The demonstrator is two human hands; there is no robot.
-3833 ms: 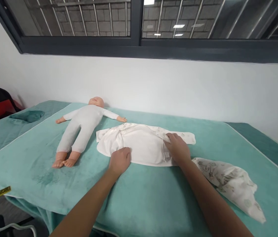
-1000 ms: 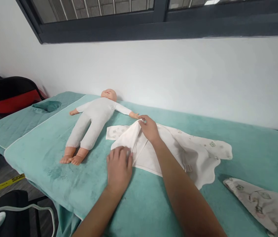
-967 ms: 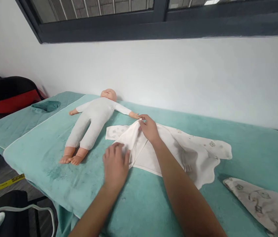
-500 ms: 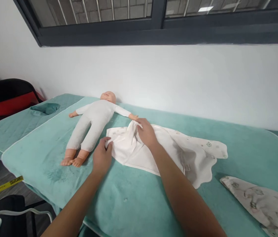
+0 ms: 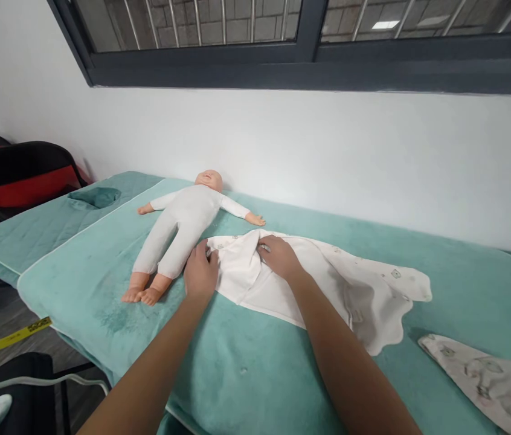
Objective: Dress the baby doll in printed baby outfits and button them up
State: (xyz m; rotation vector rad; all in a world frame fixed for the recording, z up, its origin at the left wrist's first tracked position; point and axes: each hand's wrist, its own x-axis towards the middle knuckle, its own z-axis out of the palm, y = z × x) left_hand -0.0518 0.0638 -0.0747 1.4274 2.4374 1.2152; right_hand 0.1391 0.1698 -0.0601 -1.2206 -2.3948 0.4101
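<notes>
A white baby shirt (image 5: pixel 282 296) with small printed figures on its sleeves lies spread on the teal-covered bed, its plain inner side mostly up. My left hand (image 5: pixel 201 269) is closed at the shirt's left end, fingers curled round the sleeve edge. At the shirt's upper middle, my right hand (image 5: pixel 279 255) pinches a raised fold of the cloth. A baby doll (image 5: pixel 187 211) in a white bodysuit lies on its back to the left, its arms spread. The doll's near leg is close beside my left hand.
A bunched printed cloth (image 5: pixel 486 380) lies at the lower right of the teal cover (image 5: pixel 246 368). A red and black chair (image 5: pixel 24 175) stands at the far left. Yellow tape (image 5: pixel 8 339) and a pale cable (image 5: pixel 33 380) are at the lower left. Behind is a white wall under a barred window.
My left hand has moved left and away from me, from the shirt's lower edge to its left end. The shirt was turned askew, and its raised fold now sits lower under my right hand.
</notes>
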